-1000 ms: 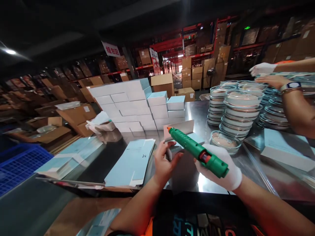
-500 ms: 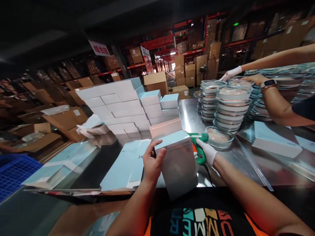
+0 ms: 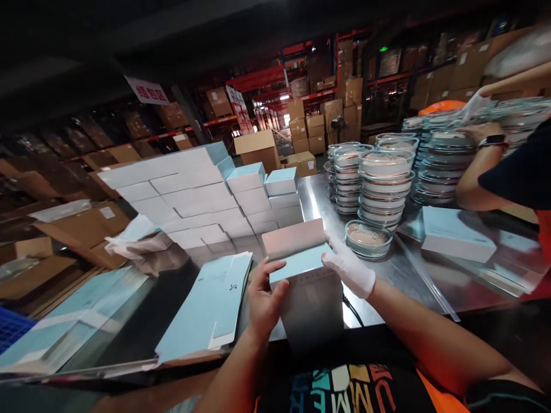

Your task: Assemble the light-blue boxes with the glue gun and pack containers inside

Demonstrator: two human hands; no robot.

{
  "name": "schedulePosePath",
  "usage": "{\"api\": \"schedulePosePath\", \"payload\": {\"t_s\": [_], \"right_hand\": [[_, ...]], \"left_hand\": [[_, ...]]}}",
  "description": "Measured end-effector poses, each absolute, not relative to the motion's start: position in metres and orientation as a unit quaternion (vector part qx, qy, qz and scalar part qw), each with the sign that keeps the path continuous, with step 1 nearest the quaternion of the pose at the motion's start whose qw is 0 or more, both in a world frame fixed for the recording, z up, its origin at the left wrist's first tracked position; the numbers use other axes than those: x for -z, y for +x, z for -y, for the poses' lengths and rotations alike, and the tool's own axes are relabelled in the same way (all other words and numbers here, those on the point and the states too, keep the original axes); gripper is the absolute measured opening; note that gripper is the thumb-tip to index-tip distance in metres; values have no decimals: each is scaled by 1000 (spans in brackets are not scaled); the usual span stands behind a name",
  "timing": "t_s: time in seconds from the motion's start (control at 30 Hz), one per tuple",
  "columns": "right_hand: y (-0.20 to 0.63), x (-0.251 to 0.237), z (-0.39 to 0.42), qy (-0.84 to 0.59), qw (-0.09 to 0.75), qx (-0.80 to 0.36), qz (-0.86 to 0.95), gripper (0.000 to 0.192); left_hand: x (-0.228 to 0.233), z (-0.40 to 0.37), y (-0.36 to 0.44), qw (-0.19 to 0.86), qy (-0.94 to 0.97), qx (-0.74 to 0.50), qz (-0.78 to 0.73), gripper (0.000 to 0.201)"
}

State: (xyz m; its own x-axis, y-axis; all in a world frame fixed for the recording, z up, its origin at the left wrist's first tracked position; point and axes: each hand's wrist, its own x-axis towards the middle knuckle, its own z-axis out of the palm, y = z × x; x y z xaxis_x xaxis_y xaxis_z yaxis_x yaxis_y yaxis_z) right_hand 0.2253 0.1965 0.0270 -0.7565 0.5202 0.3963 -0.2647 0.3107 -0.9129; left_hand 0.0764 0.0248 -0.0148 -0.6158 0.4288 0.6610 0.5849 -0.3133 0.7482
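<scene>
The box (image 3: 307,298) is between the hands: the bare left hand (image 3: 263,298) grips its left edge, the gloved right hand (image 3: 350,267) clasps its right edge.

Box (image 3: 310,295); pale blue face (image 3: 300,262) up; far flap (image 3: 293,237) raised; held

Passable gap over metal tabletop (image 3: 313,198) between white-and-blue cardboard box stack (image 3: 198,198) and clear round dish stacks (image 3: 384,189); blue-topped carton (image 3: 307,287) blocks near end.

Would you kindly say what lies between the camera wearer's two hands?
The head view shows a blue-topped box between the left hand and gloved right hand.
</scene>
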Motion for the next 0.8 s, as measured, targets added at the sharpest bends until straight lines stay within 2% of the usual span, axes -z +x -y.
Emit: {"api": "schedulePosePath", "payload": {"t_s": [0.1, 0.17, 0.23, 0.33, 0.47, 0.53, 0.6, 0.67, 0.7, 0.73, 0.8], "right_hand": [[235, -21, -201, -37, 315, -594, 739, 75], [244, -12, -206, -9, 322, -540, 778, 77], [254, -5, -209, 22, 342, -460, 819, 60], [261, -3, -206, 91, 379, -392, 833, 32], [260, -6, -197, 105, 420, -329, 840, 28], [256, -5, -189, 96, 420, -283, 857, 39], [251, -4, -180, 107, 401, -258, 872, 68], [247, -3, -178, 136, 359, -279, 880, 98], [246, -3, -182, 144, 335, -300, 882, 105], [247, -3, -191, 135, 316, -317, 884, 107], [251, -2, -220, 29, 303, -305, 902, 95]], "left_hand": [[21, -25, 76, 55, -457, 718, 521, 42], [19, -26, 75, 39, -467, 750, 468, 46], [15, -25, 72, 39, -509, 728, 457, 42], [6, -19, 63, 71, -601, 638, 476, 18], [-12, -7, 48, 55, -648, 574, 498, 17], [-26, -1, 45, 38, -672, 491, 553, 23], [-41, 0, 49, 48, -704, 389, 592, 34], [-54, 0, 57, 64, -740, 313, 592, 45], [-59, -1, 60, 70, -752, 291, 587, 51], [-64, 0, 62, 79, -756, 283, 585, 55], [-69, 5, 58, 116, -727, 317, 598, 53]]}}
